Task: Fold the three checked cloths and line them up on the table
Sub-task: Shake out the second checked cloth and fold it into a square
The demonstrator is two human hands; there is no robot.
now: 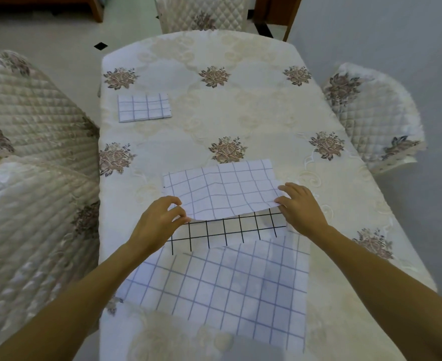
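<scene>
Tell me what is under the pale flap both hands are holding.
A strip of black-lined checked cloth shows below the pale flap held by the left hand and right hand. How far it runs beneath is covered.

Black-checked cloth (227, 230) mostly covered (one strip shows), left chair (19, 105) cropped, layers of far folded cloth (144, 107) probably uncountable

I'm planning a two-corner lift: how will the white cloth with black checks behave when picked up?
Likely floppy: the white cloth with black checks curls over itself where the left hand and right hand pinch its corners. Probably light: fingertip pinches alone carry the flap. Apt to wrinkle: the flap ripples.
</scene>
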